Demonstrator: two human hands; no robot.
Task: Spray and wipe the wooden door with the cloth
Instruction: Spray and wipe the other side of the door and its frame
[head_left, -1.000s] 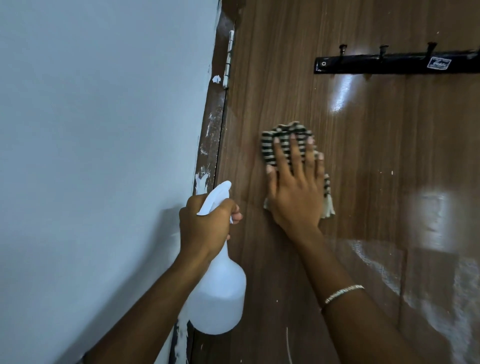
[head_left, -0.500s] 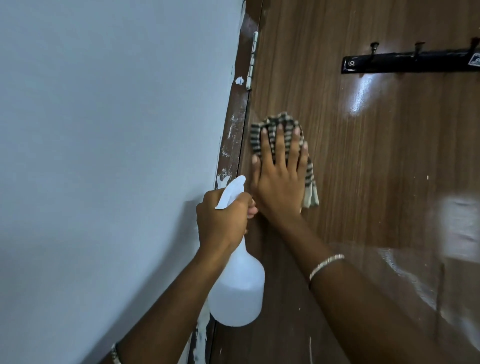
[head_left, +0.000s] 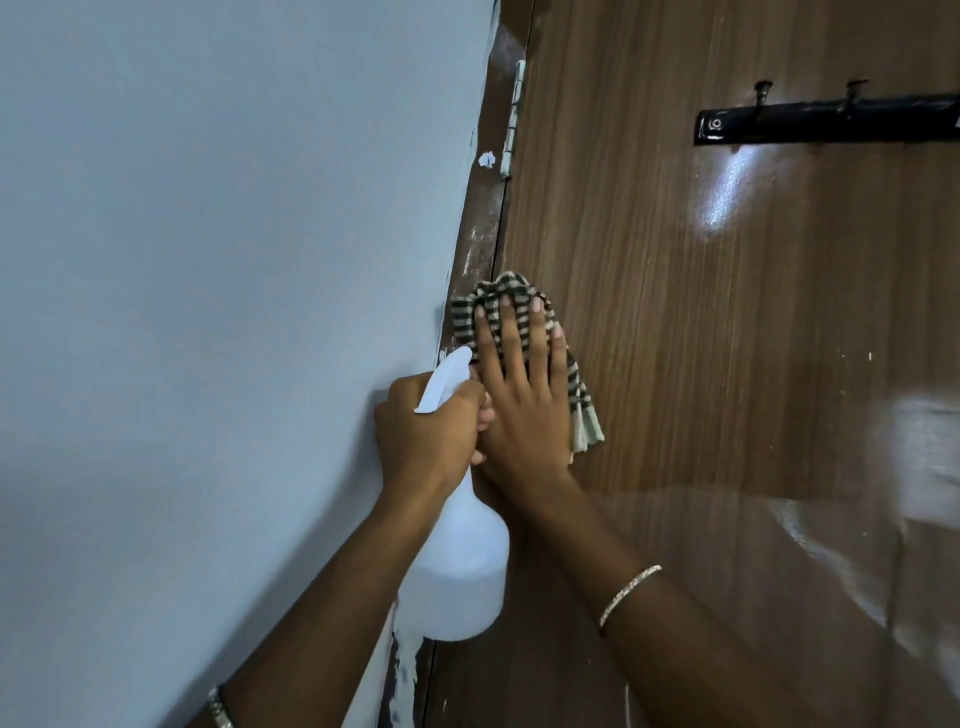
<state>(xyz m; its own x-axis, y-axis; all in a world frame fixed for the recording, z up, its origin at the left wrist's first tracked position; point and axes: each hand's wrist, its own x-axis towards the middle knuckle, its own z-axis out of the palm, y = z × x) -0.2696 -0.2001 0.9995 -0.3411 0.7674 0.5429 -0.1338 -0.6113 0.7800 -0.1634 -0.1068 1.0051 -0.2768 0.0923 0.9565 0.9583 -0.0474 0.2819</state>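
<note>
Looking down from the head view: pressing a striped cloth (head_left: 583, 410) flat on the wooden door (head_left: 675, 322) with the right hand (head_left: 519, 410), right at the door's left edge, below the hinge (head_left: 514, 119) and well below the black hook rail (head_left: 831, 122). Using straight fingers (head_left: 537, 343) spread a little apart on top of the cloth, not curled round it. Gripping the white spray bottle (head_left: 457, 566) by its neck with the left hand (head_left: 421, 431), with fingers wrapped tight round it, just beside the right hand and in front of the grey wall (head_left: 208, 260). Probably soft, light and floppy, that cloth, so likely to bunch up or slip; best held down with a flat palm over its middle. Hard, smooth and shiny for the door, so easy to slide across. Likely light plastic for the bottle, maybe slippery if wet; best held at the neck. Too cloudy to tell the amount of spray inside.
</note>
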